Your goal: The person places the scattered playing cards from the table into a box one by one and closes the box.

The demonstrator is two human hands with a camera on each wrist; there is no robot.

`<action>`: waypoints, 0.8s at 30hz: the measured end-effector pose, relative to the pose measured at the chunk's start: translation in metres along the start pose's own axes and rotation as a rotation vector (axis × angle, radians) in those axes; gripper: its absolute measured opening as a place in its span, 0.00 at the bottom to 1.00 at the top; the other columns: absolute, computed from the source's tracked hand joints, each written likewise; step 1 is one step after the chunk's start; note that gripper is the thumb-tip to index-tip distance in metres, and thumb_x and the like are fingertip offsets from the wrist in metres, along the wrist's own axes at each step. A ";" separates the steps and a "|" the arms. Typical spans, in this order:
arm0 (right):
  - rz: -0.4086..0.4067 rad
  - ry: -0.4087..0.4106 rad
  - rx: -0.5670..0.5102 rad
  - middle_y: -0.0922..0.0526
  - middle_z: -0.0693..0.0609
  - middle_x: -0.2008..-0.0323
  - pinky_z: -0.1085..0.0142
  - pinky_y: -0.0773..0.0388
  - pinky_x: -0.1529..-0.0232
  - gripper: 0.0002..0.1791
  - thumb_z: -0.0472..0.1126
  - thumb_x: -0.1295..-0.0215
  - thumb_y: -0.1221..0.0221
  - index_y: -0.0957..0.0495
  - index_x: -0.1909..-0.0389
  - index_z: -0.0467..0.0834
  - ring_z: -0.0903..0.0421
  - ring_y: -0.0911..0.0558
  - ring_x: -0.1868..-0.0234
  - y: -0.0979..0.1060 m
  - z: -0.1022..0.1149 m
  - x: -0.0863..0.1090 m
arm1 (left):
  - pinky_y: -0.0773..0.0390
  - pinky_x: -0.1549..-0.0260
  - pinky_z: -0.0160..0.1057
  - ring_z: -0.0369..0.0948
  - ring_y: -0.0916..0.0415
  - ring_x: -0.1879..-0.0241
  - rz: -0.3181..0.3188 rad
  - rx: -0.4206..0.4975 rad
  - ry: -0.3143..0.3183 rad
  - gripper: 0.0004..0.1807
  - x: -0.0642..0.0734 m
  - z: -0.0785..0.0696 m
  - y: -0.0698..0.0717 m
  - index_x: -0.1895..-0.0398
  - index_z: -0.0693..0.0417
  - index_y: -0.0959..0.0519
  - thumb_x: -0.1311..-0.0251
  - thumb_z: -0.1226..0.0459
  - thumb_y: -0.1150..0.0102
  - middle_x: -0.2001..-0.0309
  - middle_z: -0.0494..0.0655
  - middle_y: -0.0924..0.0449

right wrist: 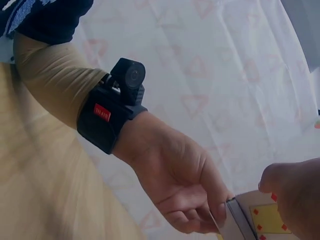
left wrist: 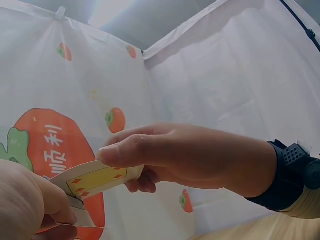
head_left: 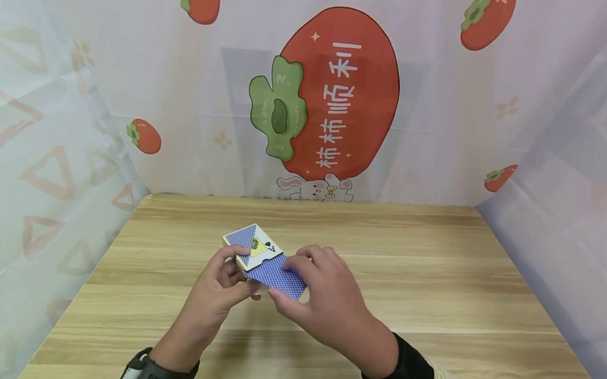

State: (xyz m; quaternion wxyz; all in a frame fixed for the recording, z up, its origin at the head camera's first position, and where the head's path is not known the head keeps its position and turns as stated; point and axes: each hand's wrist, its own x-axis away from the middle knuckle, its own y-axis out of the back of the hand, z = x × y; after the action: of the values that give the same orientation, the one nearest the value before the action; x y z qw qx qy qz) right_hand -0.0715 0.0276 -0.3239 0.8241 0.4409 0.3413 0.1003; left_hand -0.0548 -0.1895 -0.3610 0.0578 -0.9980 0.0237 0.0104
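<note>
My left hand (head_left: 209, 301) grips a playing-card box (head_left: 267, 247) printed with an ace and a blue pattern, held tilted above the wooden table. Blue-backed playing cards (head_left: 279, 279) stick partway out of its end toward the right. My right hand (head_left: 334, 304) pinches these cards at their outer end, thumb below and fingers on top. From the left wrist view, the underside shows a yellow card face (left wrist: 97, 182) with red diamonds beneath the right thumb. In the right wrist view, the left fingers curl at the box (right wrist: 240, 220), which the frame's lower edge cuts off.
A wooden table (head_left: 432, 280) lies below both hands. White cloth (head_left: 176, 76) with persimmon prints hangs behind it, and cloth panels stand at either side. Black bands (head_left: 400, 363) circle the wrists; the left one carries a small camera (right wrist: 132, 75).
</note>
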 end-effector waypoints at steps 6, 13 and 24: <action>-0.025 0.008 0.071 0.20 0.56 0.56 0.68 0.24 0.63 0.23 0.65 0.42 0.33 0.17 0.57 0.51 0.59 0.25 0.58 -0.008 0.008 -0.006 | 0.15 0.60 0.39 0.43 0.20 0.55 -0.008 -0.008 0.001 0.32 0.001 0.001 -0.004 0.37 0.56 0.36 0.42 0.77 0.34 0.46 0.56 0.23; 0.063 0.056 0.006 0.22 0.53 0.52 0.72 0.22 0.61 0.28 0.65 0.40 0.34 0.18 0.51 0.48 0.59 0.25 0.55 -0.014 0.011 -0.007 | 0.17 0.57 0.36 0.43 0.21 0.49 0.015 -0.038 -0.003 0.31 0.001 0.002 -0.003 0.36 0.56 0.38 0.40 0.78 0.39 0.38 0.61 0.28; -0.052 0.132 -0.097 0.23 0.55 0.60 0.76 0.22 0.66 0.17 0.50 0.46 0.27 0.18 0.61 0.46 0.63 0.22 0.64 -0.017 -0.003 -0.014 | 0.15 0.61 0.39 0.43 0.20 0.53 0.061 0.030 -0.011 0.29 0.002 0.004 -0.003 0.39 0.56 0.37 0.41 0.79 0.38 0.42 0.59 0.26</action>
State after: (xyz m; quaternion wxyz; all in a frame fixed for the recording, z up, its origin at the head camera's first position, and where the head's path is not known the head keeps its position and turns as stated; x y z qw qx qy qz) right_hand -0.0863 0.0128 -0.3314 0.8223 0.3840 0.4011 0.1241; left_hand -0.0531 -0.1858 -0.3642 0.0724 -0.9958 0.0540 0.0173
